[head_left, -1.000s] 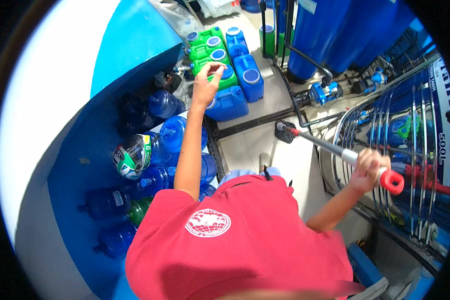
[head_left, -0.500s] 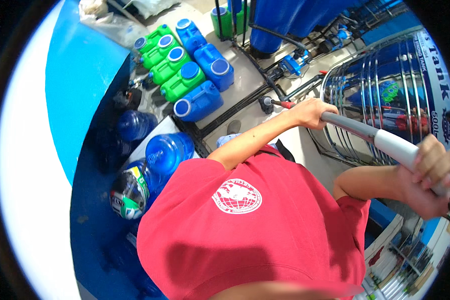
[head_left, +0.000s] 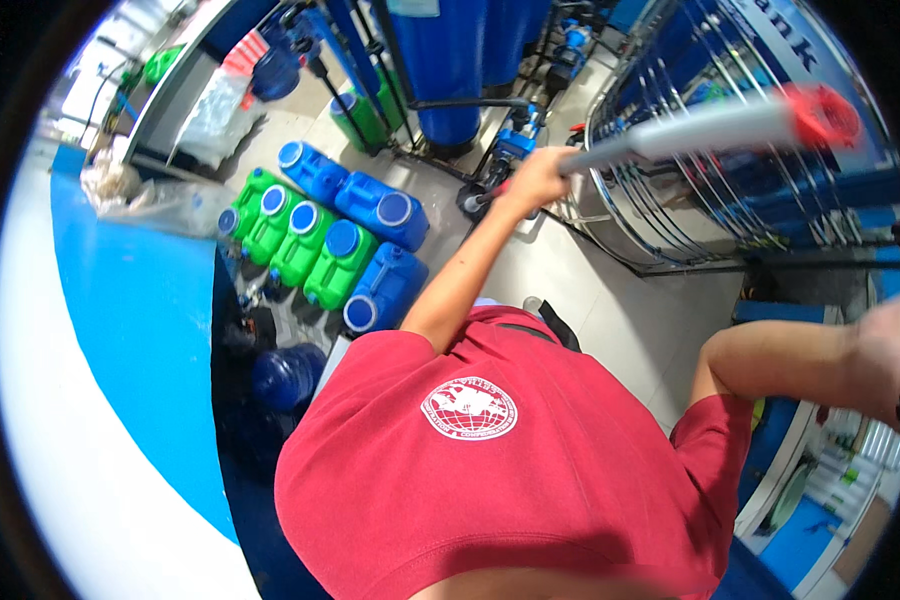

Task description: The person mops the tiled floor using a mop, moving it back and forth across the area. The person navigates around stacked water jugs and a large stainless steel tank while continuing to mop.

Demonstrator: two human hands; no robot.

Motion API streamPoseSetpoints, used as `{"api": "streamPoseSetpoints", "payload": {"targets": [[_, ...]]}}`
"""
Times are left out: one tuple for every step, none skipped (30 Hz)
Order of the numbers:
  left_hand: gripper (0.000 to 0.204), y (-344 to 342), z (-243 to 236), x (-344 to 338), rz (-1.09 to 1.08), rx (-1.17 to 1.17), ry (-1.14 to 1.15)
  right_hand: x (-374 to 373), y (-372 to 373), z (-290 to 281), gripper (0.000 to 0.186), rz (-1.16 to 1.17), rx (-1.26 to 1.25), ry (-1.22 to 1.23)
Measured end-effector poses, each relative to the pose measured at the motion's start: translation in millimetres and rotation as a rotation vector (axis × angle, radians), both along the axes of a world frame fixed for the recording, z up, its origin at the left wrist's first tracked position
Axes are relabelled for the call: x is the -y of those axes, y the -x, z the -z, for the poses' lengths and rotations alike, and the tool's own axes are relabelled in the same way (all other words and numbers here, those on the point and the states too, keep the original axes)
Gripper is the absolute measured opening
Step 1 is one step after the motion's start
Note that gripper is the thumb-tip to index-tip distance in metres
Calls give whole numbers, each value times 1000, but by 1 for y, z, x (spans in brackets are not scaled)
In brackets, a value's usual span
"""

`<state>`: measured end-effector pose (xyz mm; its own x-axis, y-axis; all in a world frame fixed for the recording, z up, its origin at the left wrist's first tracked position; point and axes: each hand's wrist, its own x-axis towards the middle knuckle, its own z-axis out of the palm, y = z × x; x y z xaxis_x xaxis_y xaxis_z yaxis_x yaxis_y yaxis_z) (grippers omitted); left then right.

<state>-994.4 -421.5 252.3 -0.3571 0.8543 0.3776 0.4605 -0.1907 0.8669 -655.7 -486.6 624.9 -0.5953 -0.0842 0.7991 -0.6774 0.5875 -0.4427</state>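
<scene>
My left hand [head_left: 540, 180] is closed around the shaft of a long grey pole [head_left: 710, 130], which has a thicker pale grip and a red end cap. Its upper end points up and to the right, passing in front of a shiny ribbed steel tank [head_left: 660, 200], and is blurred. Just below the hand, a short red and grey part of the pole shows near the floor; what it ends in is unclear. At the right edge, apart from the pole, is my right hand [head_left: 882, 350], smeared and partly cut off, its fingers not readable.
Several green [head_left: 300, 240] and blue jugs [head_left: 385, 210] stand in rows on the left floor. Tall blue cylinders [head_left: 450, 80] with dark pipes and a blue pump [head_left: 518, 140] are ahead. A dark blue water bottle [head_left: 288, 378] lies left, beside a blue wall [head_left: 140, 300].
My right hand has come off the pole's grip and sits lower at the right edge. The pole's upper end has swung upward, still in my left hand. The view has shifted.
</scene>
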Motion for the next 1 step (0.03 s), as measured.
{"api": "streamPoseSetpoints", "payload": {"targets": [[22, 15, 14, 2, -45, -44, 90, 3, -14, 8, 61, 31, -10, -10]]}}
